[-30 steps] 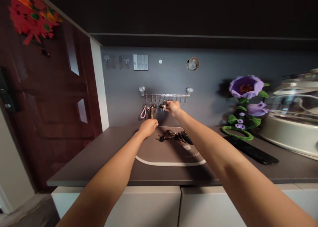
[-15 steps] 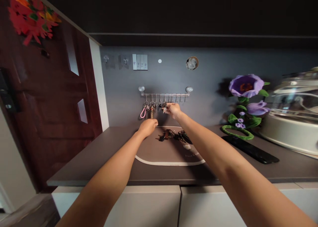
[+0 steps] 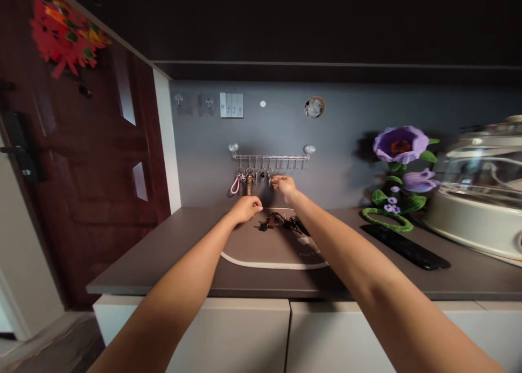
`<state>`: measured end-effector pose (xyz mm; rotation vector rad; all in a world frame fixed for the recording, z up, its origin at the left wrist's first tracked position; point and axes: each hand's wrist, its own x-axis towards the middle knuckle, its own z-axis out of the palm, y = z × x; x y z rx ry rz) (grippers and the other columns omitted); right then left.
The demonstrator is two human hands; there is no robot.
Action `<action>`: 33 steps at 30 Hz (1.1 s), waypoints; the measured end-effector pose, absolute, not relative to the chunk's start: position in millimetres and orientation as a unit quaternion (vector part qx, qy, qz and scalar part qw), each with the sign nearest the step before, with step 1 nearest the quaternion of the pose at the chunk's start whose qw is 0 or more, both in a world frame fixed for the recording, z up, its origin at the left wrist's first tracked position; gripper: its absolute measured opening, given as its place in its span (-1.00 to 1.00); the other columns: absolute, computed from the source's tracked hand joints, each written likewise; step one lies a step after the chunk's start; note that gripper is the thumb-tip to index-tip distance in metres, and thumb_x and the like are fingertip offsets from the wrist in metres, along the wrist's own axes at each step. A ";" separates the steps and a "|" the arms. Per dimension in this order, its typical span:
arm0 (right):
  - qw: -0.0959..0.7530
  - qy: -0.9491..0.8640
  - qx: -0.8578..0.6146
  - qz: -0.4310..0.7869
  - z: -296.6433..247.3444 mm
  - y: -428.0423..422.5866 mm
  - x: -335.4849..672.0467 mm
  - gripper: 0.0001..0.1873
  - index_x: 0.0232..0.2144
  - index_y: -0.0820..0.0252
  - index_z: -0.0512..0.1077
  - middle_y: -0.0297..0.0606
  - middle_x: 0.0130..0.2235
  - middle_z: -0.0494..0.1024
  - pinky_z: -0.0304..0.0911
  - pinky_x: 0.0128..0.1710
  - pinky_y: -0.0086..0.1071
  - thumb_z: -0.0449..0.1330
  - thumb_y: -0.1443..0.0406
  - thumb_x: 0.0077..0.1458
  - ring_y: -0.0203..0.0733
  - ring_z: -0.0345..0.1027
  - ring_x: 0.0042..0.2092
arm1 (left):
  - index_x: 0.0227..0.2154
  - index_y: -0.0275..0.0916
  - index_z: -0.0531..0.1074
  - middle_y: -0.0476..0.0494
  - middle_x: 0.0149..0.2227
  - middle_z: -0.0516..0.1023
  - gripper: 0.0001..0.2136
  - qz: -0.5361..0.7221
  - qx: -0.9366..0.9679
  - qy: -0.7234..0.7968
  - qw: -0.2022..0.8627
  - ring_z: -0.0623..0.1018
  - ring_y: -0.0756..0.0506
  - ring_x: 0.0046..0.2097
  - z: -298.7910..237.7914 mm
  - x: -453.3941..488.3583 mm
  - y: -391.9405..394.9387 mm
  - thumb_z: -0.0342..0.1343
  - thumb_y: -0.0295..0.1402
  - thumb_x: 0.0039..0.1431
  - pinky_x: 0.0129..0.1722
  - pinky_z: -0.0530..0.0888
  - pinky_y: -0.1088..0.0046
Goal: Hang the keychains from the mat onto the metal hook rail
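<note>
A metal hook rail [image 3: 271,157] is fixed to the grey wall and carries several hanging keys [image 3: 255,176], one on a pink loop [image 3: 235,185]. My right hand [image 3: 284,186] reaches up just below the rail, its fingers pinched on a small key at the hooks. My left hand [image 3: 248,207] hovers lower, over the back edge of a brown mat [image 3: 261,248], with its fingers curled; I cannot see anything in it. A dark bunch of keys [image 3: 283,223] lies on the mat, just right of my left hand.
A dark wooden door [image 3: 81,161] with a red paper ornament [image 3: 67,28] stands at the left. On the grey counter [image 3: 163,253] to the right are purple fabric flowers [image 3: 402,172], a black flat object [image 3: 405,246] and a large glass-lidded appliance [image 3: 479,193]. Wall switches [image 3: 231,105] sit above the rail.
My right hand has dropped slightly below the rail, still pinching at the hanging keys. My head shifted a little to the left. The left hand has stayed in place.
</note>
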<state>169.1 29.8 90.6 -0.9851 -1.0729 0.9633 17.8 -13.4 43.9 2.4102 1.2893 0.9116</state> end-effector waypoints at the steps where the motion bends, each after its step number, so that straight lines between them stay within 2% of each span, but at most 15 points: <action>1: 0.641 -0.475 -0.433 0.419 88.4 27.0 170.7 -0.89 -0.54 0.29 0.31 -0.41 -0.61 0.36 0.15 -0.52 -0.60 0.06 0.53 -0.13 -0.49 0.19 -0.58 | -0.38 -0.32 0.43 -0.06 -0.49 0.48 -0.82 0.310 0.829 0.443 0.142 0.43 0.02 -0.54 43.4 17.7 -14.7 -0.01 -0.36 0.01 -0.49 0.31 0.54; 9: 0.601 -0.548 -0.438 0.383 61.4 -6.7 182.3 -0.90 -0.43 0.29 0.35 -0.30 -0.45 0.47 0.22 -0.37 -0.52 0.11 0.46 -0.11 -0.42 0.30 -0.45 | -0.45 -0.34 0.46 -0.07 -0.50 0.48 -0.80 0.326 0.828 0.413 0.194 0.41 0.01 -0.45 36.8 13.1 -24.3 0.05 -0.29 -0.03 -0.41 0.32 0.51; 16: 0.499 -0.691 -0.492 0.175 30.8 -32.3 196.7 -0.84 -0.34 0.25 0.39 -0.23 -0.29 0.49 0.19 -0.16 -0.39 0.09 0.41 -0.05 -0.31 0.34 -0.26 | -0.41 -0.37 0.46 -0.12 -0.46 0.51 -0.77 0.335 0.798 0.394 0.310 0.43 0.03 -0.44 24.9 8.4 -28.9 0.11 -0.28 -0.07 -0.38 0.34 0.50; 21: 0.405 -0.764 -0.500 0.055 21.8 -42.8 202.3 -0.77 -0.30 0.23 0.41 -0.18 -0.24 0.48 0.13 -0.10 -0.38 0.04 0.46 -0.03 -0.25 0.30 -0.19 | -0.41 -0.36 0.47 -0.12 -0.41 0.53 -0.77 0.304 0.832 0.365 0.286 0.44 0.01 -0.38 21.3 10.6 -29.1 0.13 -0.28 -0.09 -0.33 0.34 0.50; 25: 0.369 -0.788 -0.492 -0.010 17.2 -38.1 201.5 -0.74 -0.28 0.29 0.42 -0.11 -0.22 0.44 0.11 -0.09 -0.37 -0.01 0.46 0.00 -0.21 0.26 -0.15 | -0.42 -0.33 0.48 -0.09 -0.41 0.52 -0.77 0.290 0.853 0.368 0.228 0.43 0.00 -0.37 19.5 15.2 -29.6 0.13 -0.27 -0.10 -0.34 0.33 0.50; 33: 0.324 -0.802 -0.501 -0.025 14.1 -28.4 198.0 -0.74 -0.32 0.26 0.45 -0.14 -0.26 0.42 0.11 -0.14 -0.42 -0.01 0.46 -0.01 -0.23 0.26 -0.21 | -0.42 -0.33 0.48 -0.09 -0.40 0.52 -0.79 0.264 0.874 0.363 0.188 0.43 0.00 -0.37 17.9 19.2 -29.2 0.09 -0.29 -0.07 -0.30 0.32 0.50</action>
